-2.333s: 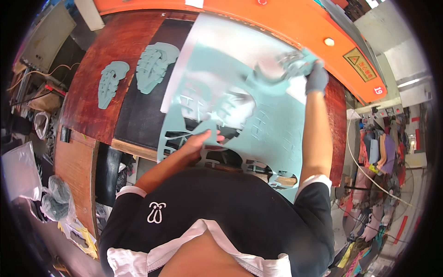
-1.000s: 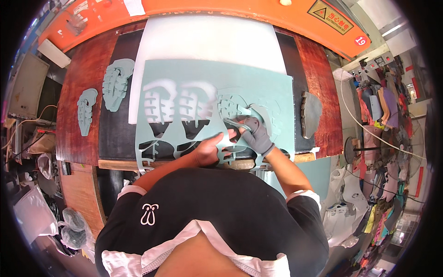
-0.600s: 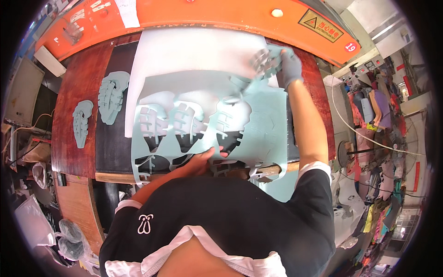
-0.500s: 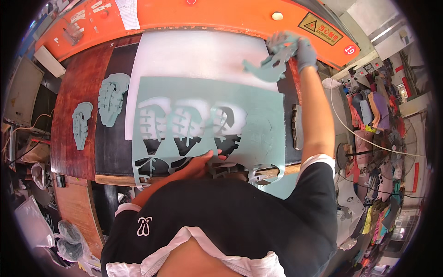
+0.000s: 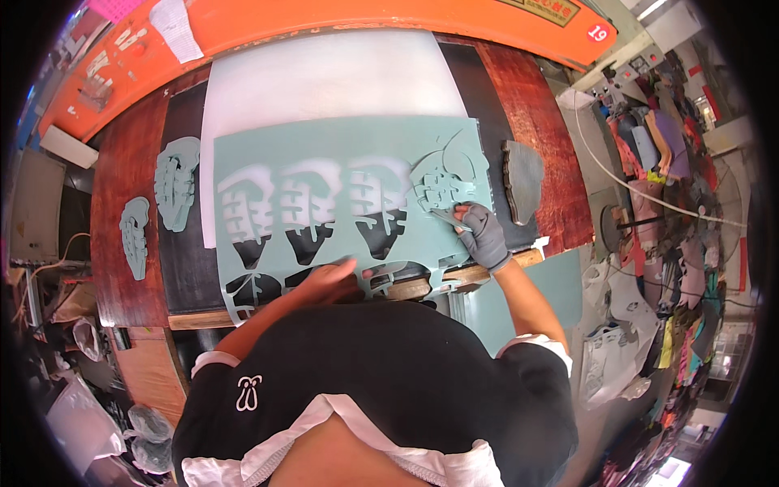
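green sheet [image 5: 349, 203] lies flat on the white board [image 5: 324, 81], over the dark bench top [image 5: 182, 268]; several shoe-shaped holes already cut through it, in two rows. left hand [image 5: 329, 276] bare, palm down on the sheet's near edge, fingers spread flat, gripping nothing. right hand [image 5: 483, 235] in a grey glove, at the sheet's right end, fingers pinched together on a cut piece [image 5: 442, 183] that is partly lifted from the sheet; piece has slots in it. dark grey pad [image 5: 519, 178] lies just right of the sheet, apart from the gloved hand. two loose green cutouts [image 5: 174, 183] sit on the left of the bench, well apart from both hands. orange machine edge [image 5: 365, 20] runs along the far side.
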`<state>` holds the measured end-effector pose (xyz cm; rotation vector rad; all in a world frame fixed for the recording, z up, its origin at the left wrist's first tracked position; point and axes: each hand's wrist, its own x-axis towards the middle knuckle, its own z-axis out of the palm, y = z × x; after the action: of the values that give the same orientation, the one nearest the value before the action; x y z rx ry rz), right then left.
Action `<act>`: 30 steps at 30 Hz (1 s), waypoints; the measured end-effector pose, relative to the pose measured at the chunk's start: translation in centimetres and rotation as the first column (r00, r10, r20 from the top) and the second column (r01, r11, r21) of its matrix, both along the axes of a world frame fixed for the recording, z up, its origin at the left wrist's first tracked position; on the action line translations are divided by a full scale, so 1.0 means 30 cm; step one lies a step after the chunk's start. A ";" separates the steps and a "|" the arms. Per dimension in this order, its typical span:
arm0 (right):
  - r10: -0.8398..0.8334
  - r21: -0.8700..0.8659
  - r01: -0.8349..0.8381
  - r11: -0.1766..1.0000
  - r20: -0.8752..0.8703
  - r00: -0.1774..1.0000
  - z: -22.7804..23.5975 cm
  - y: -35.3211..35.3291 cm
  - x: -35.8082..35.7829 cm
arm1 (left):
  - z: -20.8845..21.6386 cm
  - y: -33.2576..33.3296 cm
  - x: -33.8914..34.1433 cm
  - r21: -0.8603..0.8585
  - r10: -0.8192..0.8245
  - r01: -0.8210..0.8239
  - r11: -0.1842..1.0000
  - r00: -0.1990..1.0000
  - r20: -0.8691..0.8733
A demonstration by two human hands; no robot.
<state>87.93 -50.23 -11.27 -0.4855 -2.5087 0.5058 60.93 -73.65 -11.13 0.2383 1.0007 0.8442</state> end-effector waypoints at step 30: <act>-0.302 -0.692 0.185 0.698 -0.050 0.952 0.012 -0.032 0.069 | -0.014 0.553 0.191 0.106 -0.234 0.209 0.972 0.897 0.375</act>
<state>90.01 -51.21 -10.89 -0.9934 -1.9842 1.3165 66.68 -57.07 -11.55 0.2249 0.5647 0.6794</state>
